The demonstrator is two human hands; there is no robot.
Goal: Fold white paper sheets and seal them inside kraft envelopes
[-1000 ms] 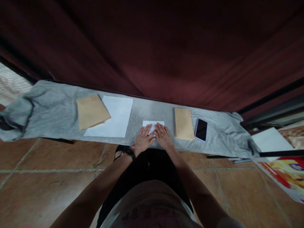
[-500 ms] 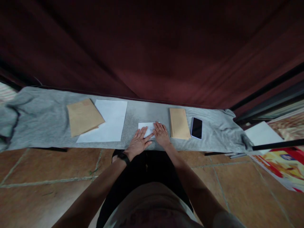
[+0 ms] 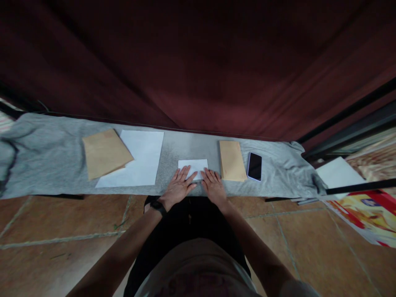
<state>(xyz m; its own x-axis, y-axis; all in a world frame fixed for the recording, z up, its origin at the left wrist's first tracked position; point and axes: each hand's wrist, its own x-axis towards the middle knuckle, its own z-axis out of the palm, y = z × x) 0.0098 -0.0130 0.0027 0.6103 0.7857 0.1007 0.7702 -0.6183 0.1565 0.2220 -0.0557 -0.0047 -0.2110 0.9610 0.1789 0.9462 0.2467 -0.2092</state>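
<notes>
A small folded sheet of white paper (image 3: 194,165) lies flat on the grey cloth in front of me. My left hand (image 3: 178,186) rests with its fingers spread over the paper's left side. At the right edge, my right hand (image 3: 213,186) touches the paper with outstretched fingertips. Neither hand grips anything. To the right is a stack of brown envelopes (image 3: 232,161). Farther left, larger white paper (image 3: 144,159) lies partly under other brown envelopes (image 3: 107,154).
A phone (image 3: 255,166) with a dark screen lies right of the envelope stack. Grey cloth (image 3: 58,161) covers the narrow bench. A dark red curtain (image 3: 198,82) hangs behind it. At the far right are black bars (image 3: 361,187) and a colourful box (image 3: 371,214).
My right hand has slid down and right from the paper's top to its lower right edge, uncovering more of it. My left hand stays on the paper's left side.
</notes>
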